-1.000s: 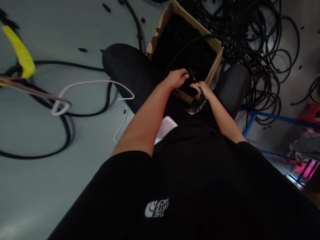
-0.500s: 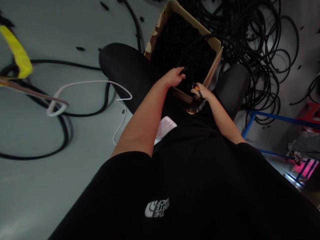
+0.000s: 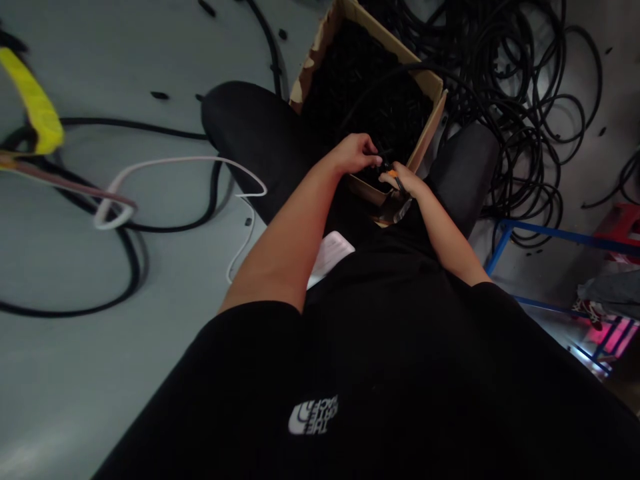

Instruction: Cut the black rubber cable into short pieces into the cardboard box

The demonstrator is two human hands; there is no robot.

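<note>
Over the near edge of a cardboard box (image 3: 429,137), my left hand (image 3: 356,153) has its fingers closed on a black hose (image 3: 395,71), which arcs across the box from the right. Close beside it, my right hand (image 3: 407,181) grips a hand tool (image 3: 393,174) with orange and black handles. Its working end is dark against the box and hard to make out. The fingertips of both hands are close together. Many short black pieces (image 3: 357,70) fill the box, which stands between my legs.
A tangle of black hose (image 3: 505,100) lies at the upper right. On the left are more black hose (image 3: 133,260), a white cable (image 3: 170,160) and a yellow strip (image 3: 37,107). A white device (image 3: 330,257) rests on my lap. A blue frame (image 3: 565,233) stands to the right.
My left hand has shifted slightly right, and its fingers are now nearer the tool. The right hand has stayed in almost the same place.
</note>
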